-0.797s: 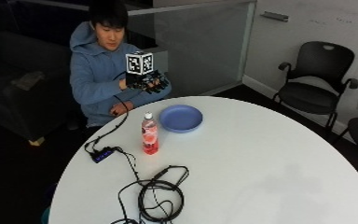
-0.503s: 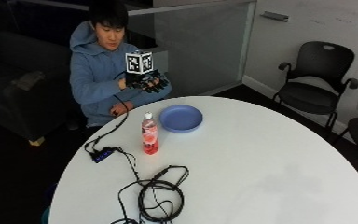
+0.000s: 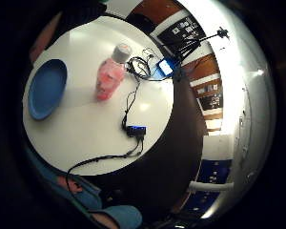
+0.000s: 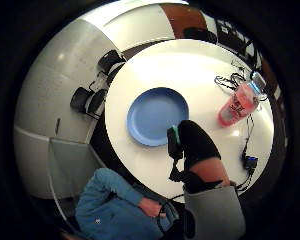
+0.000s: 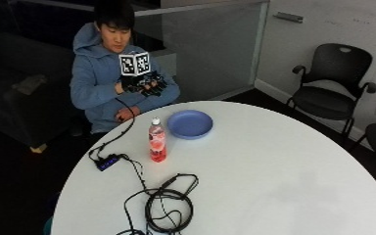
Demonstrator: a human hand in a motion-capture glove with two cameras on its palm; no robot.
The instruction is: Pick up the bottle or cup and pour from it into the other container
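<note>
**My gloved hand raised, bottle and plate on the worktop**

My right hand [image 5: 146, 84] is up in front of my chest, above the near edge of the worktop [image 5: 272, 176] and touching nothing on it. My fingers [image 5: 154, 88] hang loosely curled and hold nothing; the thumb [image 4: 195, 142] shows dark over the worktop in the thumb-side palm view.

The bottle [image 5: 156, 140] stands upright on the worktop, in front of me and well below my hand. It has pink liquid inside, a label and a pale cap. The blue plate [image 5: 189, 124] lies flat just beside it, a little farther along the worktop edge, with a small gap between the two. Both palm views look down on them from above: the bottle [image 3: 109, 76] beside the plate [image 3: 46, 88], the two apart.

My bare left hand [image 5: 125, 114] rests at the worktop edge, near a black cable [image 5: 119, 132] that runs to a small black box [image 5: 106, 161] with blue lights. A coil of black cable [image 5: 168, 208] lies on the worktop on the far side of the bottle from me. Black chairs [image 5: 331, 88] stand by the wall.
</note>
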